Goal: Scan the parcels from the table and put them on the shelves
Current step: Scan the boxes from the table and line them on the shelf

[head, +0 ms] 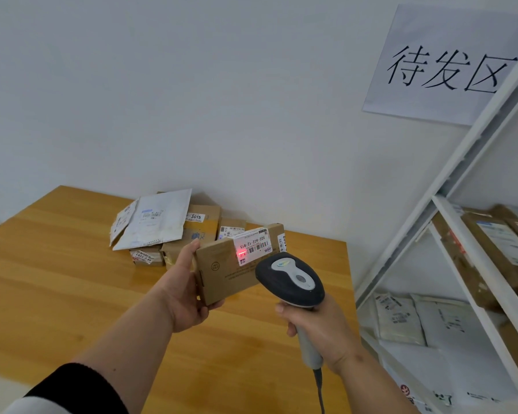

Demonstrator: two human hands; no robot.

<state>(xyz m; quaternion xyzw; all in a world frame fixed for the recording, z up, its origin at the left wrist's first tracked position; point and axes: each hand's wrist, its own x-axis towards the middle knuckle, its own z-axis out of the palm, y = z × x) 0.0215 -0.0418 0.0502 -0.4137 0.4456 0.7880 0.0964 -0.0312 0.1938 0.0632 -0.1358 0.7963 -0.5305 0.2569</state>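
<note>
Left hand [189, 289] grasps a flat cardboard parcel [235, 264] by its 8 o'clock end, held above the table [57, 279]; its long axis runs from 8 toward 2 o'clock, label [251, 245] facing up. Right hand [320, 330], at 4 o'clock from the parcel, is wrapped around a scanner [290, 279] whose head points at the label, where a red spot glows. More parcels [168, 228] lie piled at 11 o'clock, and shelves [449, 282] stand at 3 o'clock.

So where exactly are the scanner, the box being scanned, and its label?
scanner [290, 277]: head view, on its dark head.
box [222, 270]: head view, on its brown front face.
label [251, 245]: head view, on the white sticker.
</note>
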